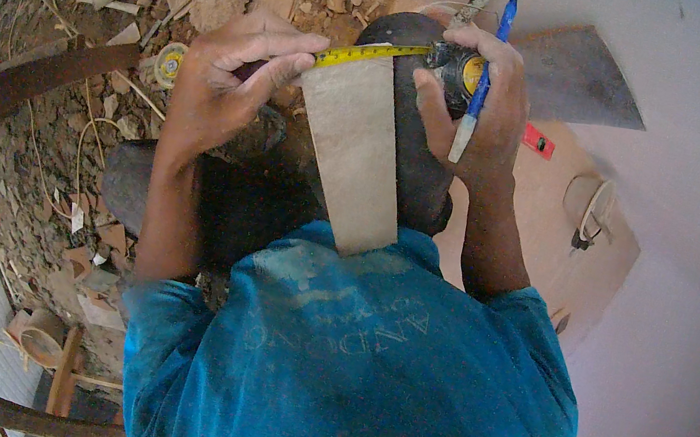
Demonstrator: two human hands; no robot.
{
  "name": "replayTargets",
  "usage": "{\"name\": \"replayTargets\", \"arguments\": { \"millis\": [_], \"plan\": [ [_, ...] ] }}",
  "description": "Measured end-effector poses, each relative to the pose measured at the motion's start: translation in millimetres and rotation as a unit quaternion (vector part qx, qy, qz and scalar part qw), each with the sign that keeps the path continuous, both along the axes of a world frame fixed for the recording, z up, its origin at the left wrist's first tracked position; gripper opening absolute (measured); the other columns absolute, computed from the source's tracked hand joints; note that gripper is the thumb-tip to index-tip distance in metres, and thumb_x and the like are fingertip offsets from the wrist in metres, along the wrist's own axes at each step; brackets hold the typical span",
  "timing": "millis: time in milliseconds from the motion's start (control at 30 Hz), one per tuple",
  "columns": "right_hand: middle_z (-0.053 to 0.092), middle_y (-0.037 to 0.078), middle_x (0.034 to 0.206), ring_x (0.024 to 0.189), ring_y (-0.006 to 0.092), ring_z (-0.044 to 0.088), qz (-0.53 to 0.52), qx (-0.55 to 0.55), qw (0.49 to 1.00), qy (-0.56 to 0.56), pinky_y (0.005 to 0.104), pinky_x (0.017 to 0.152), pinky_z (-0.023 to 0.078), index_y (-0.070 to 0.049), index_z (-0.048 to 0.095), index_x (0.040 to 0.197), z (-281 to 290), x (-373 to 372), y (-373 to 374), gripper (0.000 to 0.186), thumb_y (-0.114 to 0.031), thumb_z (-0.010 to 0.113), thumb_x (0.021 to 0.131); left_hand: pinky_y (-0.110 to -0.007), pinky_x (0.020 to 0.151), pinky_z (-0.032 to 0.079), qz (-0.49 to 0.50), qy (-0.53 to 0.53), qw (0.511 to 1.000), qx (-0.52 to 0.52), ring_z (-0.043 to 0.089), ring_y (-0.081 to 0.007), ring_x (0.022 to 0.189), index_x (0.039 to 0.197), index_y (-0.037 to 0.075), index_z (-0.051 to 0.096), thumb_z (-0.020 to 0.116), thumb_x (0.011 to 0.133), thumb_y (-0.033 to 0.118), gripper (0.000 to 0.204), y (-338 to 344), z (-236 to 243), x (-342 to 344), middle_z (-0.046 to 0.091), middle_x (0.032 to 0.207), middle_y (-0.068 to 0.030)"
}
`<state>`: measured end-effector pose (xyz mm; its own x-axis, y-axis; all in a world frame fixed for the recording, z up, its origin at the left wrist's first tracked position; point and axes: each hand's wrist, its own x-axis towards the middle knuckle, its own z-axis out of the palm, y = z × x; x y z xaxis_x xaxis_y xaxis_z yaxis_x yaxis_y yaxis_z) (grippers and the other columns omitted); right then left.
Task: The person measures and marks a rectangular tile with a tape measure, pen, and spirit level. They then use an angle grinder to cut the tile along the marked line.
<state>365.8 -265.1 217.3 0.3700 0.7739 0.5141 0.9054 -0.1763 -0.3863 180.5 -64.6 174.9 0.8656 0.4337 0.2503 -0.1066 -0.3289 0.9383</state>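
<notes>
The tile point(358, 145) points lengthwise away, leaning left, yellow tape point(371, 54) crosswise.

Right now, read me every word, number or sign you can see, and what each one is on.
I won't copy wording, but here's where it stands.
Blue shirt: faded letters, partly legible.
Yellow tape blade: dark marks; figures too small to read.
Tape case: any label too blurred.
Round yellow disc: markings too blurred.
Red block: any print too small.
</notes>
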Motion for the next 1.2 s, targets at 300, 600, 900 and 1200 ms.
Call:
{"name": "replayTargets", "arguments": {
  "millis": [300,600,900,1200],
  "plan": [
    [0.068,0.016,0.113,0.106,0.0343,0.064,-0.018,-0.008,1.0,-0.024,0.043,0.096,0.051,-0.005,0.06,0.12,-3,-6,2,0.048,-0.008,0.079,0.076,-0.032,0.086,0.055,-0.006,-0.01,0.998,-0.068,0.07,-0.0197,0.095,0.11,0.002,0.078,0.072,0.094,0.006,0.018,4,-18,0,0.076,0.104,-0.0116],
    [0.069,0.015,0.113,0.101,0.0328,0.065,-0.021,-0.025,0.999,-0.03,0.0408,0.09,0.053,-0.007,0.062,0.118,1,-7,-1,0.051,-0.013,0.083,0.072,-0.032,0.09,0.056,-0.052,-0.038,0.996,-0.055,0.072,-0.0204,0.104,0.111,0.003,0.078,0.074,0.094,0.008,0.019,15,-39,0,0.076,0.116,-0.0139],
    [0.069,0.013,0.112,0.102,0.0322,0.067,0.004,-0.014,0.999,-0.045,0.0413,0.09,0.054,-0.008,0.062,0.118,-1,3,4,0.051,-0.012,0.083,0.072,-0.026,0.081,0.06,-0.04,-0.001,0.977,-0.209,0.073,-0.0162,0.094,0.109,-0.001,0.077,0.076,0.093,0.007,0.018,16,-56,0,0.076,0.113,-0.0123],
    [0.069,0.014,0.113,0.105,0.0332,0.066,0.004,-0.022,0.999,-0.035,0.0425,0.093,0.053,-0.007,0.063,0.118,3,1,5,0.049,-0.011,0.082,0.072,-0.031,0.083,0.063,-0.062,-0.019,0.967,-0.247,0.074,-0.0199,0.096,0.107,-0.004,0.075,0.075,0.093,0.003,0.016,22,-67,1,0.075,0.111,-0.0164]
  ]
}}
